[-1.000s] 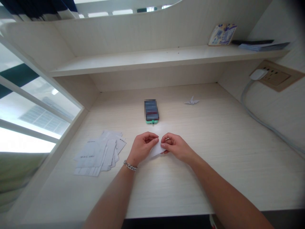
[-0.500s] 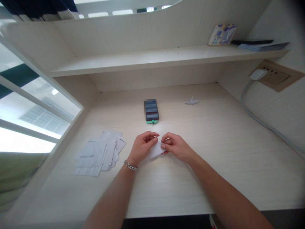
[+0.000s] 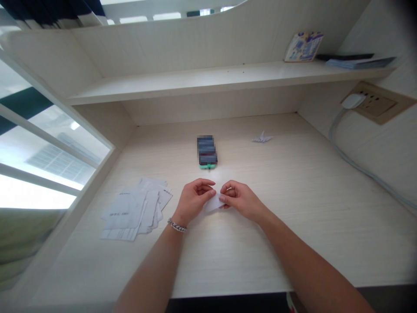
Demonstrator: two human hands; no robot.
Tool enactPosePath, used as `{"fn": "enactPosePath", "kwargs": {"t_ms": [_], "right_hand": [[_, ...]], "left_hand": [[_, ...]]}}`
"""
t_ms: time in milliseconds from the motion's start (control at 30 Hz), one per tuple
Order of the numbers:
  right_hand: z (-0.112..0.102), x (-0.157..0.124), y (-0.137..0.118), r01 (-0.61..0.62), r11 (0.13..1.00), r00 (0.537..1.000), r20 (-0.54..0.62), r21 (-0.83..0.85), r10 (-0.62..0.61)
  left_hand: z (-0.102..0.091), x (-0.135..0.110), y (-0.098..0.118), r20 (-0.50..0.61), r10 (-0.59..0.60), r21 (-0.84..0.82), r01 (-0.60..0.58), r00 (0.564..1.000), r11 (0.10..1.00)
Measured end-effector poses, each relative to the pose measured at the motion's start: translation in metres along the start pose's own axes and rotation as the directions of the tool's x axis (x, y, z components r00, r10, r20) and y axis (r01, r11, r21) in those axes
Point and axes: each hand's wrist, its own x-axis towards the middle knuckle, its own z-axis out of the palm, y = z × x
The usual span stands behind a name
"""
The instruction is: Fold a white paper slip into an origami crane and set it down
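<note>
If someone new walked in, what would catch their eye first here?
The left hand and right hand meet near the front middle of the desk, pinching a folded white paper. Beyond them lies a green-cased phone, with a small paper crane to its right. Loose papers sit left of the hands.

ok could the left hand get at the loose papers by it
Probably yes: nothing stands between the left hand and the loose papers, though it would first release the folded white paper.
</note>
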Motion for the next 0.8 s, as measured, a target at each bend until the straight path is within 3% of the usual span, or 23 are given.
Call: {"fn": "enactPosePath", "kwargs": {"t_ms": [167, 333, 533, 800], "right_hand": [[-0.0014, 0.0022, -0.0008, 0.039, 0.999, 0.99, -0.135, 0.002, -0.039], [-0.0012, 0.0042, 0.0013, 0.115, 0.993, 0.961, -0.256, 0.016, -0.107], [-0.0005, 0.0042, 0.0029, 0.133, 0.991, 0.963, -0.235, 0.0, -0.129], [-0.0027, 0.0038, 0.0027, 0.129, 0.992, 0.969, -0.213, -0.008, -0.128]], "left_hand": [[-0.0016, 0.0022, 0.0015, -0.08, -0.005, -0.027, 0.003, 0.997, 1.0], [-0.0004, 0.0015, 0.0017, -0.055, -0.031, -0.038, 0.028, 0.998, 0.999], [0.0022, -0.0008, 0.0049, 0.005, -0.051, 0.056, 0.05, 0.999, 0.997], [0.0032, -0.0029, 0.01, -0.016, -0.063, 0.008, 0.063, 0.998, 0.998]]}}
